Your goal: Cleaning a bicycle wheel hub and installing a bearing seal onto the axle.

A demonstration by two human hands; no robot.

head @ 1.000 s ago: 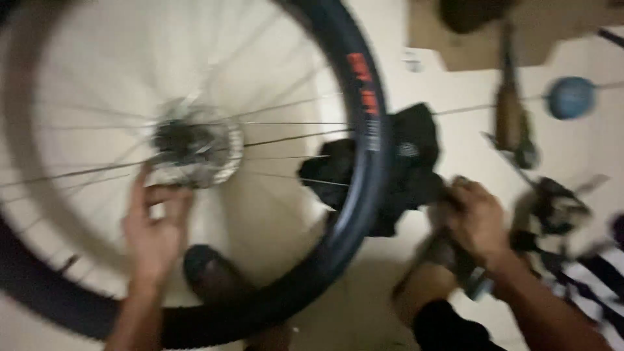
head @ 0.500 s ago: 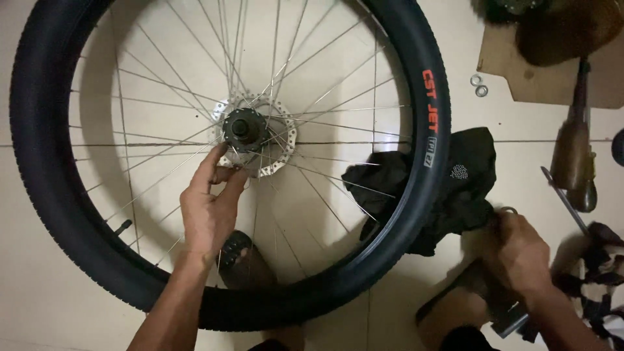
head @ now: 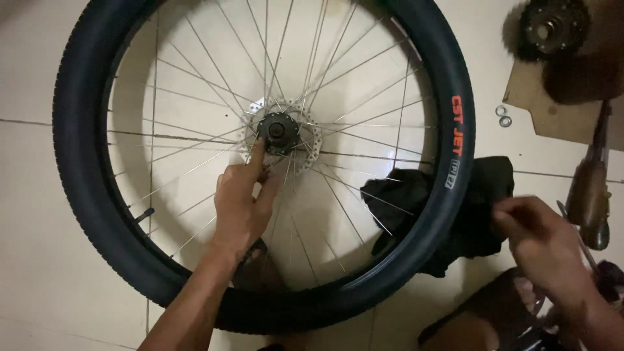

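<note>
Black wheel (head: 97,195): flat on floor.
Left hand (head: 242,201): fingers open, fingertip touching hub (head: 278,130).
Right hand (head: 543,244): fingers curled over black cloth (head: 481,208); grip unclear.

- The thin silver spokes (head: 364,104) fan out from the dark round hub (head: 278,129) and fence it in; near the hub the gaps are narrow, and the left hand (head: 242,205) already fills 1 below it.
- The black knobby tyre (head: 84,175) rings the whole wheel.
- A crumpled black cloth (head: 478,195) lies under the rim's right side, just beside the right hand (head: 539,237).
- Pale tiled floor (head: 39,279) left of the tyre lies open.
</note>
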